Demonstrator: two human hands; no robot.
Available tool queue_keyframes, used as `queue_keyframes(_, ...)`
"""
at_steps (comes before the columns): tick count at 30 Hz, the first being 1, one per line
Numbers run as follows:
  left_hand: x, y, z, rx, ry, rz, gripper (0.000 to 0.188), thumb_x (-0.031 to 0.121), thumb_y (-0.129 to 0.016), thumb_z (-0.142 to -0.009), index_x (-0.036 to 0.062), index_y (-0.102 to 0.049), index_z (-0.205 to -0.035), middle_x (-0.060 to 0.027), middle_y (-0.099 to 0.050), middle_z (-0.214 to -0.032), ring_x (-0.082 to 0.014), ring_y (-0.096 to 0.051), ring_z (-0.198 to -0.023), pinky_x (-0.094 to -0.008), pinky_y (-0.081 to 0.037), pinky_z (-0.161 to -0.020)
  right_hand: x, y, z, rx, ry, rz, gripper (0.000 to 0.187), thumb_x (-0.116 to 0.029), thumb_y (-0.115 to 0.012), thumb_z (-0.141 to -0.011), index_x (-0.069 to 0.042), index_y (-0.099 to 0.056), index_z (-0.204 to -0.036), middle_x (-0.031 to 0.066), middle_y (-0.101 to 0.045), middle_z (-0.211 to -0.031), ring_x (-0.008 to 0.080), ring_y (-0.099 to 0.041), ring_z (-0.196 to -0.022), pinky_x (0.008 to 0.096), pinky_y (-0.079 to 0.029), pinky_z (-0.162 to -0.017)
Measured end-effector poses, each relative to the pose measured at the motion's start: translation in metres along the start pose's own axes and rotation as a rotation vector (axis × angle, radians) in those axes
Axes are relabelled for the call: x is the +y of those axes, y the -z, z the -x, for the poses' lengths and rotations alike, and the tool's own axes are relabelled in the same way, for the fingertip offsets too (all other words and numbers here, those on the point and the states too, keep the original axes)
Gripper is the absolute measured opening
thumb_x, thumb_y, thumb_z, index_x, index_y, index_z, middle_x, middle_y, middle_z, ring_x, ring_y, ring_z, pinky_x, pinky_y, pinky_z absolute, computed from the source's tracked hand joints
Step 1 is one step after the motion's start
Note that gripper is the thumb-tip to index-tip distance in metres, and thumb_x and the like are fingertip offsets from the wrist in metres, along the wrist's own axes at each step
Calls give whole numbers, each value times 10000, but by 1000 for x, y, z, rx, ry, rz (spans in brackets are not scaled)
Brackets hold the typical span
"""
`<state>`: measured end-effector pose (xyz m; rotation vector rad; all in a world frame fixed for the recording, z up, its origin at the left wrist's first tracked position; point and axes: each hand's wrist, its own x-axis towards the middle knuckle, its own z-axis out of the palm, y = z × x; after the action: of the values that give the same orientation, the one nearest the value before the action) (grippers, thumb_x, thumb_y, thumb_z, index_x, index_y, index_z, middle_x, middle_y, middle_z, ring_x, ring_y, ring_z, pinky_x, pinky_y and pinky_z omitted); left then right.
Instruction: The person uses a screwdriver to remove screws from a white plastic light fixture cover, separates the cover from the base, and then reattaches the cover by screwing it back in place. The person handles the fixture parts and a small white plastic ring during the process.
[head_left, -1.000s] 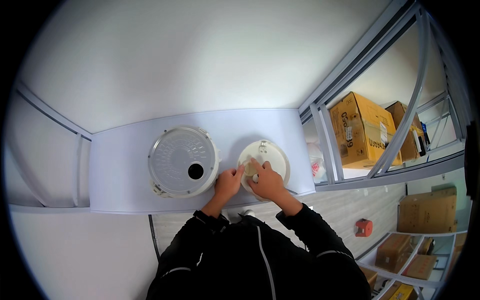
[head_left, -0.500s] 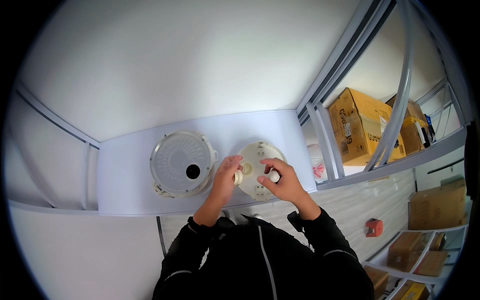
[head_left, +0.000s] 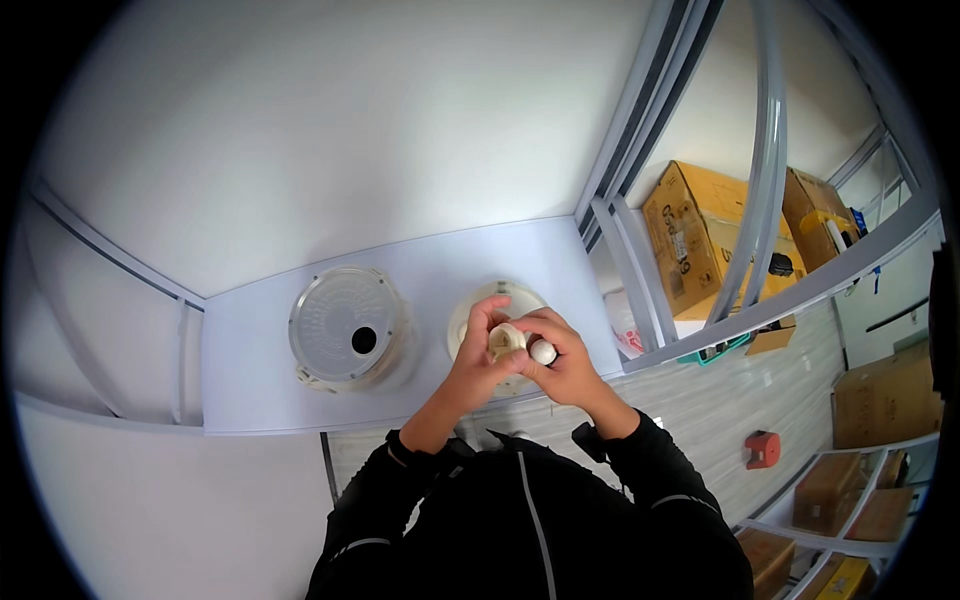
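Fingers curled, my left hand (head_left: 473, 372) grips a small cream round cap-like piece (head_left: 506, 340) with its hollow side facing up. My right hand (head_left: 575, 370) has a small white rounded piece (head_left: 543, 352) tucked in its palm, and its fingertips meet the cream piece beside the left fingers. Below both hands lies a round off-white lid (head_left: 463, 318) on the white table, mostly covered by them. To its left stands a round tub (head_left: 340, 320) with a translucent cover, clips at the rim and a dark round hole.
The white table (head_left: 250, 390) runs against a pale wall. A grey metal frame (head_left: 645, 280) rises at its right end, with cardboard boxes (head_left: 695, 240) beyond. On the floor at right are a red stool (head_left: 762, 449) and shelving with more boxes (head_left: 835, 490).
My hands have come together above the round lid. The cream piece has turned so its hollow side faces up, and the right fingertips now reach it. The view has shifted slightly.
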<state>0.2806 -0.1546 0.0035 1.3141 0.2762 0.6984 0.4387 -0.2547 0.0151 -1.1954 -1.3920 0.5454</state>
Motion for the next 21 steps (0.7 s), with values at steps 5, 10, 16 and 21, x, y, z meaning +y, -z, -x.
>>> queue_keyframes(5,7,-13,3,-95,-120,-173,594,154,-742,-954,70,-456,-1467,-49,-579,-1245,-155,-557,-1087,-321,-448,-923,-2,19,11,94,2,-50,499,-172,-897,-837,-44,-682,-1268,121,-683,-1180,261,-674,-1030,358,-534,-892)
queue_keyframes(10,14,-17,-2,-66,-251,-375,496,169,-761,-948,48,-590,-1398,-76,-631,-1214,-163,-588,-1003,-315,-471,-845,8,31,24,98,-6,-43,527,-200,-922,-819,-41,-680,-1259,147,-693,-1250,247,-691,-1020,350,-549,-862)
queue_keyframes(16,6,-24,2,-36,-258,-322,510,21,-734,-932,25,-607,-1426,-110,-609,-1276,-178,-635,-1040,-324,-527,-900,-1,36,27,116,32,-118,437,-127,-861,-880,-42,-678,-1268,150,-678,-1306,195,-676,-938,315,-540,-813)
queue_keyframes(21,13,-32,5,-29,-354,-467,575,-1,-777,-883,46,-614,-1433,-144,-634,-1310,-235,-667,-1065,-350,-557,-945,0,46,30,82,7,-207,417,-110,-799,-925,-48,-669,-1316,138,-677,-1306,158,-644,-895,291,-525,-785)
